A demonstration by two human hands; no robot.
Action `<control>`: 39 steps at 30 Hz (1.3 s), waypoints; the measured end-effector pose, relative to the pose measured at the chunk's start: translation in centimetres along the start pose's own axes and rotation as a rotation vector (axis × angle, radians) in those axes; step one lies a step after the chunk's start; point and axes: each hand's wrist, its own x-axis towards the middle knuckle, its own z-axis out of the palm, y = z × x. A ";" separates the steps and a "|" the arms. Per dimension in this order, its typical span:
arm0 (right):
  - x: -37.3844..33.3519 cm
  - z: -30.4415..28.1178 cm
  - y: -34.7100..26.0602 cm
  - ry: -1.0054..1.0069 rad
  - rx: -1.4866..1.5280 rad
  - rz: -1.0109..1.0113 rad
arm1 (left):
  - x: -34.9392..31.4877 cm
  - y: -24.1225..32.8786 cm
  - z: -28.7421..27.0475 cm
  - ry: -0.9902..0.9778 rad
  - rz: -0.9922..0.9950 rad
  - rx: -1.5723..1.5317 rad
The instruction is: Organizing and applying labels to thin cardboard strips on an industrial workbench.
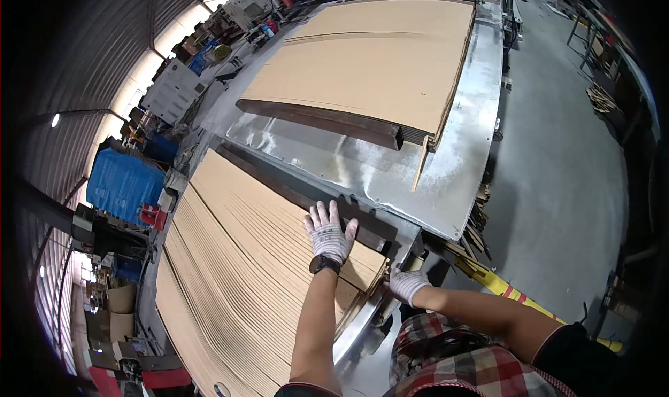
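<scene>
My left hand (329,237), in a white knit glove with a dark watch at the wrist, lies with its fingers spread at the far edge of a fanned stack of tan cardboard sheets (237,258). Its fingertips reach toward a dark metal bar (279,181) that runs along that edge. Beside the stack's right corner is my right hand (408,285), also gloved. Its fingers are curled at the edge of the metal table, and what they hold, if anything, is hidden. The sheets overlap in many thin layers and slope down toward me.
Farther off, a second stack of cardboard (369,56) lies on a shiny metal table (334,160), behind a dark square beam (327,124). A thin strip (421,164) sticks out at its corner. Yellow-marked edging (495,282) and scrap pieces (477,226) are at the right.
</scene>
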 end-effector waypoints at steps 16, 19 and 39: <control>-10.2 8.8 14.7 -0.019 0.027 0.199 | -1.3 1.1 0.0 -0.011 -0.049 -0.035; -11.9 0.6 12.6 0.442 -0.062 0.105 | -1.9 0.9 0.2 -0.011 -0.047 -0.045; 5.9 -5.0 -1.9 -0.066 0.536 -0.284 | -12.8 -1.0 -4.6 0.268 -0.267 -0.808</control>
